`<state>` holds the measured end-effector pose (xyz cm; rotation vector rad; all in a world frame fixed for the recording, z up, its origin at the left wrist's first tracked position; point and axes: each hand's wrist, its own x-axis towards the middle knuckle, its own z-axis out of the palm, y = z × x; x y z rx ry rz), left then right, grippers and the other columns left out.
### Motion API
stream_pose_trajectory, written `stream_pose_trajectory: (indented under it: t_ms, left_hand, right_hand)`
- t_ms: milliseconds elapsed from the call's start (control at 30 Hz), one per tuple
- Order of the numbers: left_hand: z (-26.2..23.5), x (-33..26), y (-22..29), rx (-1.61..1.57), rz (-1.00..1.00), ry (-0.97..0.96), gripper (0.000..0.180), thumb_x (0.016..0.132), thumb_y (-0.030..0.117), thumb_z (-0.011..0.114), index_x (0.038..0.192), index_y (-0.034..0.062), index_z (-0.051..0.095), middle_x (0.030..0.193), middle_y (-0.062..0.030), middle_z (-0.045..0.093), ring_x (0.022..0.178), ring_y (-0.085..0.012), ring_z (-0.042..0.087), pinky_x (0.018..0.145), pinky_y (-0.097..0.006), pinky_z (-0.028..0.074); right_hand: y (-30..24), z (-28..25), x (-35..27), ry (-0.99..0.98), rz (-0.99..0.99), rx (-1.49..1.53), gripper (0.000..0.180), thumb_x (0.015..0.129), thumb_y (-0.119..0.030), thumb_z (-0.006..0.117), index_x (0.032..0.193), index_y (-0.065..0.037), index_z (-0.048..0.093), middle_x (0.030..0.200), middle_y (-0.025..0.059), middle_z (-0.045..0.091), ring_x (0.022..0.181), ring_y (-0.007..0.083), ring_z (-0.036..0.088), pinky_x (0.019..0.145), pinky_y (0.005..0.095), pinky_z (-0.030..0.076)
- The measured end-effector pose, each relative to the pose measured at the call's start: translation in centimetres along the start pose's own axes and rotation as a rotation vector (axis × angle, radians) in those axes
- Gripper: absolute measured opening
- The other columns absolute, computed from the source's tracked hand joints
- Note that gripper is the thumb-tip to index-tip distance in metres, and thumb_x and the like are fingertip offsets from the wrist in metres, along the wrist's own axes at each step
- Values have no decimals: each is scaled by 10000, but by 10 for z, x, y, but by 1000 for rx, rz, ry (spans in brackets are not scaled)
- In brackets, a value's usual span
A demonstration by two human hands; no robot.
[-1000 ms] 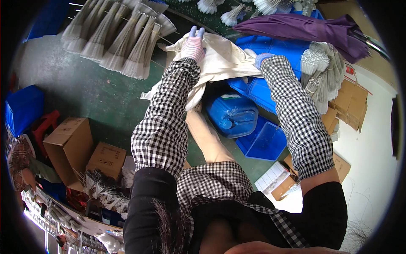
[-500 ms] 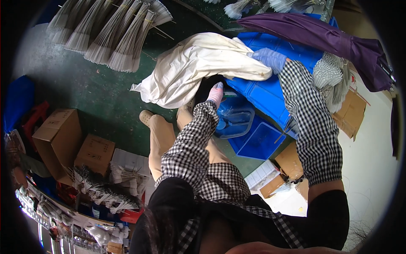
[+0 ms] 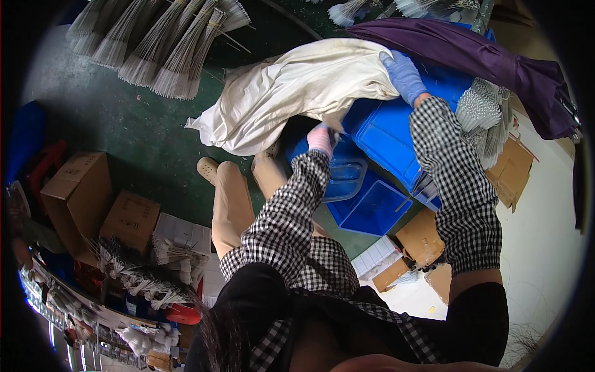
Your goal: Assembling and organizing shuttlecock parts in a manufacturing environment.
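A large white cloth [image 3: 273, 93] is stretched across from the floor side to the blue bins, bunched and creased. My right hand [image 3: 404, 77], in a blue glove, grips its far right end above a blue bin [image 3: 387, 136]. Lower down, my left hand [image 3: 321, 140], in a pink-and-white striped glove, is closed at the cloth's hanging lower edge; its fingertips are partly hidden. Beneath that hand lies a clear blue-tinted plastic container [image 3: 346, 177], beside an open blue bin [image 3: 375, 204].
A folded purple umbrella [image 3: 446, 46] lies across the back right, over bundles of white-tipped rods [image 3: 480, 111]. More rod bundles [image 3: 167, 56] rest at the far left. Cardboard boxes [image 3: 77, 198] stand at left, and an opened carton [image 3: 424, 235] sits near right.
My right hand has moved up and slightly away with the cloth's end, spreading the cloth higher. My left hand has shifted a little right and down, now meeting the cloth's edge.
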<state>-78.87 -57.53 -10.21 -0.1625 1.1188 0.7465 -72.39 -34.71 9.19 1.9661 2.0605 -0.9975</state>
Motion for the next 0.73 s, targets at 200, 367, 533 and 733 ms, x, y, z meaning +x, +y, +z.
stream_pose_trajectory:
  t_ms: [200, 367, 533, 733]
  left_hand:
    - [-2, -24, -36, -283, -262, 62, 220, 889, 266, 680, 953, 60, 637, 822, -89, 664, 643, -207, 628, 519, -337, 523]
    - [0, -38, -25, 842, -145, 73, 654, 924, 487, 562, 1303, -45, 531, 1125, -280, 657, 1098, -375, 627, 946, -442, 489]
    - [-95, -88, -48, 922, 146, 94, 513, 933, 383, 584, 1311, 36, 562, 1213, -220, 643, 1120, -329, 627, 944, -383, 492]
    - [-272, -201, -66, 763, 109, 466, 381, 905, 325, 609, 1191, 80, 662, 1140, -182, 686, 1094, -302, 645, 963, -382, 489]
  right_hand:
    - [-19, 34, 28, 87, 283, -660, 445, 988, -400, 419, 1332, -129, 491, 1289, 188, 607, 1184, 380, 585, 989, 519, 440]
    - [24, 75, 43, 42, 377, -852, 457, 984, -372, 426, 1388, -159, 451, 1412, 150, 508, 1296, 323, 502, 1025, 506, 412]
    - [-7, 143, 22, -127, 145, -850, 352, 971, -248, 374, 1272, -168, 538, 1363, 109, 529, 1277, 314, 497, 1012, 537, 396]
    - [-42, 186, -49, -177, -272, -613, 254, 887, -226, 476, 1008, -124, 675, 989, 140, 696, 956, 330, 671, 823, 467, 528]
